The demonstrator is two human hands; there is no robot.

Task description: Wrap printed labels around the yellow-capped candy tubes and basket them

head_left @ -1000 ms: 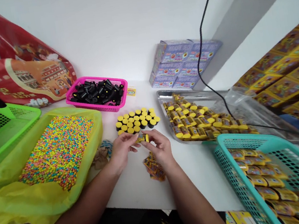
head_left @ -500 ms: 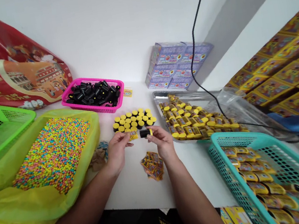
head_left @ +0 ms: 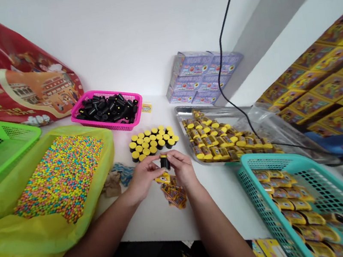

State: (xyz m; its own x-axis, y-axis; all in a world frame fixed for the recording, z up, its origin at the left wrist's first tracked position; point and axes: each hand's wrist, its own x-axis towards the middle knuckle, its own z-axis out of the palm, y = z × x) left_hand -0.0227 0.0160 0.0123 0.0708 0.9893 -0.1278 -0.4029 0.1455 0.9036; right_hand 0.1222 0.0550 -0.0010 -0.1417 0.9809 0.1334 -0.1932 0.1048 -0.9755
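Note:
Between my hands stands a small black canister (head_left: 164, 163) with a yellow lid, upright. My right hand (head_left: 181, 167) is closed on its right side with thumb and fingers. A yellow printed label (head_left: 163, 177) is pinched in my left hand (head_left: 145, 177), just below the canister; the left forefinger reaches the canister's lid. Under and in front of my hands lies a loose pile of printed labels (head_left: 175, 194) on the white table (head_left: 160, 221). Beyond my hands several black canisters with yellow lids (head_left: 152, 138) stand grouped together.
A pink basket (head_left: 132, 126) holds black canisters. Colourful candy balls (head_left: 65, 175) fill a yellow-lined bin at left. At right are a metal tray (head_left: 181, 122) of labelled canisters and a teal basket (head_left: 246, 173). Purple boxes (head_left: 196, 81) stand behind; a black cable (head_left: 220, 38) hangs down.
My hands have come closer together and slightly nearer to me. The canister has turned from lying sideways to upright, and the label has moved down beneath it.

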